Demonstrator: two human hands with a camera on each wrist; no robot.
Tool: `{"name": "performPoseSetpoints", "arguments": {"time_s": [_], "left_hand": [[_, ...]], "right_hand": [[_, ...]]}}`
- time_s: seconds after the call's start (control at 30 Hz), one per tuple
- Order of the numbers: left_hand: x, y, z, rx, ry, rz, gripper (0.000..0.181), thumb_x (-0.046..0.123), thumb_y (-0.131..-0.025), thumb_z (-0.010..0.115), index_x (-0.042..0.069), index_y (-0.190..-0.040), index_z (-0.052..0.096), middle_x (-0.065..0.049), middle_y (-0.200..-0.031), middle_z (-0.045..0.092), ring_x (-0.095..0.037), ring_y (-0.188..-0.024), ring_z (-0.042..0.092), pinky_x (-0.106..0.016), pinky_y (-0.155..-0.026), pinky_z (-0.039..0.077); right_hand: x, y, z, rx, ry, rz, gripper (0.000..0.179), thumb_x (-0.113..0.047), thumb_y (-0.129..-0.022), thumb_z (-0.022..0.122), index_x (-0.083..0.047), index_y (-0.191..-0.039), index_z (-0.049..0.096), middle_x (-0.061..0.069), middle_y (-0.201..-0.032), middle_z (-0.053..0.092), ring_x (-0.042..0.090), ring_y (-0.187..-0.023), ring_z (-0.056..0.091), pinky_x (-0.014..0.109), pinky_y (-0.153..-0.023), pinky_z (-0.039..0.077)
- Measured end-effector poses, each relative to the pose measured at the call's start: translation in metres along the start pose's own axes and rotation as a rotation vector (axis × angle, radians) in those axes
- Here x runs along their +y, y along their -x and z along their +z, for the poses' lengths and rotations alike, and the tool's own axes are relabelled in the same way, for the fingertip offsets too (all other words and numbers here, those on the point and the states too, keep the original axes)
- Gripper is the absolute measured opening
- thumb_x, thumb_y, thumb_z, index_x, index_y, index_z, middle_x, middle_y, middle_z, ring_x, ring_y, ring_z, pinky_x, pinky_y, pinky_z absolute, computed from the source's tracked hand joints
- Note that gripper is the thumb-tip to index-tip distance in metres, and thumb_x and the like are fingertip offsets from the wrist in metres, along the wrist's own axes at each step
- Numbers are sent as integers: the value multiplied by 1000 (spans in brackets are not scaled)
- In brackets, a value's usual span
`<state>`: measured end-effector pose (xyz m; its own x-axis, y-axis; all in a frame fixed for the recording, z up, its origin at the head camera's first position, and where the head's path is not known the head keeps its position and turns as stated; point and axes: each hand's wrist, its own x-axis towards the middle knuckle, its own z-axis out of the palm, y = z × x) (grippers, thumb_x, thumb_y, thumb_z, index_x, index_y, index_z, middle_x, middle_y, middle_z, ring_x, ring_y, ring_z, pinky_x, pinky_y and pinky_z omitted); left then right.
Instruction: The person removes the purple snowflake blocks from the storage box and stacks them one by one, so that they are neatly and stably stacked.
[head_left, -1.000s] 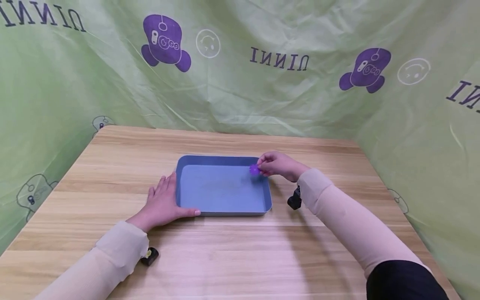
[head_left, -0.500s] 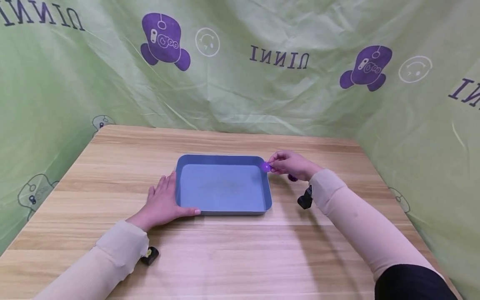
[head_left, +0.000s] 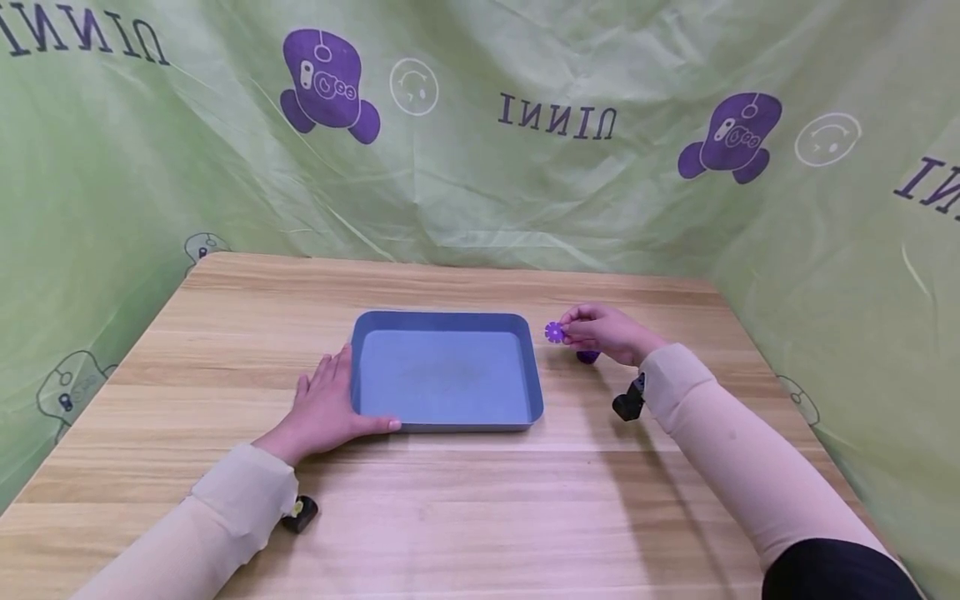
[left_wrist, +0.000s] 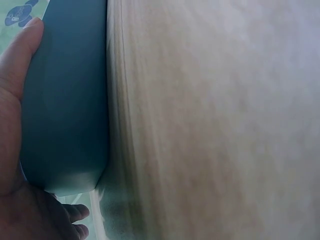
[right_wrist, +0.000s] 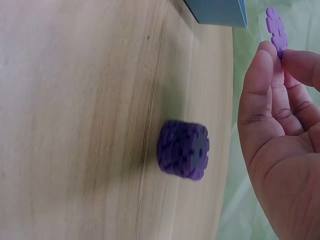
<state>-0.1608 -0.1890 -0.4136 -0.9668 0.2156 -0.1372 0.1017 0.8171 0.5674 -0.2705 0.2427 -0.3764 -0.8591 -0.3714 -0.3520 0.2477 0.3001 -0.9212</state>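
A purple notched plastic disc (head_left: 554, 332), flat with a small centre hole, is pinched between the thumb and fingers of my right hand (head_left: 606, 332). That hand is raised off the table, just right of the tray. Below it stands a stack of purple notched discs (right_wrist: 183, 150), partly hidden by the hand in the head view (head_left: 588, 356). A shallow blue-grey tray (head_left: 534, 375) sits at the middle of the table with nothing visible inside. My left hand (head_left: 327, 408) rests against its left front corner, fingers along the left side and thumb on the front edge.
The wooden table (head_left: 465, 508) reaches to a green cloth backdrop (head_left: 465, 200) at the back and sides. Small black cameras hang under both wrists, the left camera (head_left: 300, 513) close to the tabletop.
My right hand has moved right, carrying the purple disc from over the tray's back right corner to beyond its right side. The stack has come into view. The left hand stays still.
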Motion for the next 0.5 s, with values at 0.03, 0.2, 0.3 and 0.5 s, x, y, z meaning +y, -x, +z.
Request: {"name": "performPoseSetpoints", "arguments": {"time_s": [0.03, 0.2, 0.3, 0.5], "left_hand": [[0, 0, 0, -2, 0, -1, 145, 69, -71, 84, -9, -160, 0, -36, -164, 11, -54, -151, 4, -74, -116, 0], [1, 0, -1, -2, 0, -3, 145, 69, -71, 84, -9, -160, 0, -36, -165, 11, -54, -151, 4, -74, -116, 0], [1, 0, -1, 0, 1, -1, 145, 69, -71, 84, -9, -161, 0, -35, -165, 11, -54, -151, 4, -74, -116, 1], [1, 1, -1, -3, -1, -2, 145, 69, -71, 84, -10, -160, 0, -37, -164, 11, -54, -151, 5, -73, -116, 1]], "right_hand": [[0, 1, -1, 2, -11, 4, 15, 3, -107, 44, 10, -119, 50, 5, -101, 64, 17, -95, 65, 38, -100, 54], [0, 8, -6, 20, -38, 16, 14, 3, -107, 45, 9, -118, 50, 4, -100, 63, 13, -92, 64, 32, -96, 55], [0, 11, -9, 39, -44, 23, 14, 3, -106, 46, 8, -118, 52, 3, -98, 64, 12, -90, 64, 28, -90, 56], [3, 17, -15, 75, -83, 31, 12, 3, -106, 48, 5, -116, 54, 2, -97, 64, 10, -87, 63, 21, -81, 55]]}}
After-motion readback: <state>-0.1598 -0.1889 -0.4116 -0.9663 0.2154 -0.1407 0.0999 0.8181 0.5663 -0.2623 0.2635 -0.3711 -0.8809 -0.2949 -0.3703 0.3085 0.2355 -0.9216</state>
